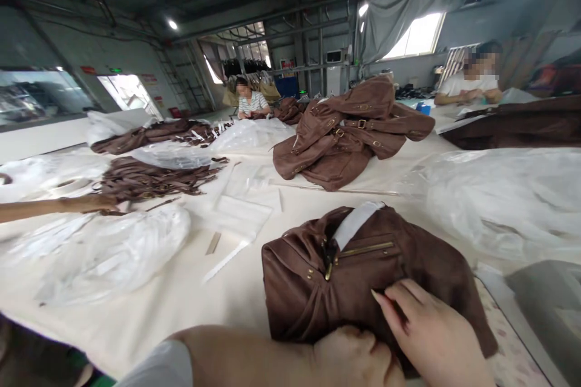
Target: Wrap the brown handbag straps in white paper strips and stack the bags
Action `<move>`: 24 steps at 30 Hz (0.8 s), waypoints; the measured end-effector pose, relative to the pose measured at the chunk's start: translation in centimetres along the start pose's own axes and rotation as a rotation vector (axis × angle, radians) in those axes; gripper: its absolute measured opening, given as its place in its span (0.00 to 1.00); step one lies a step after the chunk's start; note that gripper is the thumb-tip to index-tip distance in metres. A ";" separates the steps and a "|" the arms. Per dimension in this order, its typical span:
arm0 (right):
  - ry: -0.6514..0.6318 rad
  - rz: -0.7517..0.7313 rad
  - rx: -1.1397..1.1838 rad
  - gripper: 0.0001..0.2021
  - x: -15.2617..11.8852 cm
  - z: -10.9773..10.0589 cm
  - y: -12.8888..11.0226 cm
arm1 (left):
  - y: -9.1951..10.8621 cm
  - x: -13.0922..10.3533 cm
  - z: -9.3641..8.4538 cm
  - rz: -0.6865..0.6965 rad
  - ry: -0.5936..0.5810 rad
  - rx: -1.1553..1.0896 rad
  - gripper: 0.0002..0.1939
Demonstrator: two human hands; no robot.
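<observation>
A brown leather-like garment [363, 290] lies folded in front of me, with a brass zipper, small studs and a white strip [356, 224] across its upper part. My left hand [354, 357] is closed at the garment's lower edge, its forearm reaching across from the left; what its fingers hold is hidden. Just right of it, my right hand [426, 326] rests over the garment with bent fingers, thumb and forefinger close together near the surface. Whatever lies between those fingertips is too small to make out.
Beyond lies a pile of brown garments with buckles [349, 133]. Brown straps [154, 178] and clear plastic [122, 248] cover the left; another person's arm [59, 207] reaches in there. More plastic [508, 193] is at right. Two people sit farther back.
</observation>
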State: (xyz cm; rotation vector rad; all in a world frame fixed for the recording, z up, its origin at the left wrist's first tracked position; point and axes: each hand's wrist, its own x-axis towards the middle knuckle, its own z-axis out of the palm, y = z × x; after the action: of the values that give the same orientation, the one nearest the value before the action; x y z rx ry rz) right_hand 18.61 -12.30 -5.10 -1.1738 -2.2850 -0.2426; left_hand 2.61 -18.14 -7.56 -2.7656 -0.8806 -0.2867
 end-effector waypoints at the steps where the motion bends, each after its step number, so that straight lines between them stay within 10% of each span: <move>1: 0.040 -0.033 -0.018 0.15 0.1 0.3 0.3 | -0.6 -0.1 -1.3 0.002 -0.016 -0.043 0.14; 7: 0.050 -0.119 0.030 0.27 0.4 3.4 0.6 | -9.5 -1.1 -8.5 -0.396 0.075 0.081 0.20; 13: 0.021 -0.048 0.021 0.28 0.3 4.2 0.2 | -20.4 -3.9 -2.1 -0.991 -0.022 -0.144 0.20; 18: 0.029 -0.038 0.000 0.28 0.4 4.0 0.2 | -21.9 -4.7 3.4 -1.103 0.001 -0.239 0.20; 24: 0.072 -0.081 0.007 0.30 0.2 4.7 0.8 | -21.6 -6.7 1.0 -1.260 0.094 -0.295 0.23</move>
State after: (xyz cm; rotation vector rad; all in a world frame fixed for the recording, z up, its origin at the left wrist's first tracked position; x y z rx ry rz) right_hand 17.33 -9.78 -8.97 -1.0531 -2.2713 -0.3029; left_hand -15.34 -4.39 -6.86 -1.9473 -2.5694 -0.7515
